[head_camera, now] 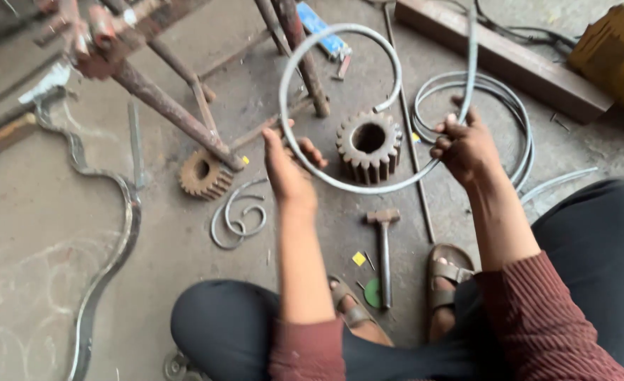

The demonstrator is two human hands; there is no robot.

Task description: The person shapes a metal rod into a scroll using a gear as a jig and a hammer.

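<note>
A bent metal rod curled into a ring (340, 185) is held above the floor (37, 212) at the centre of the frame. The left hand (289, 168) is set against the ring's left side, thumb up and fingers curled round the rod. The right hand (465, 147) is closed on the ring's right side, where the rod's straight end runs on toward the top of the frame.

At the upper right corner a yellow-brown cardboard box (619, 60) is seen, cut off by the frame edge, with a long wooden beam (502, 60) lying just beside it. A flat blue package (324, 29) lies at the top centre, partly behind the ring. Small yellow scraps (358, 258) and a green disc (373, 292) lie at lower centre, near the sandalled feet.

Through the ring a large rusty gear (368, 147) is seen standing on the floor; a smaller gear (205, 173) lies at centre left, beneath the leg of a rusty metal frame (164, 106). A small scroll of bent rod (238, 215) lies below that gear. A hammer (384, 247) lies between the feet, head toward the large gear. A coil of rods (510, 106) rests behind the right hand, and a wavy iron strip (114, 240) runs down the left of the frame.
</note>
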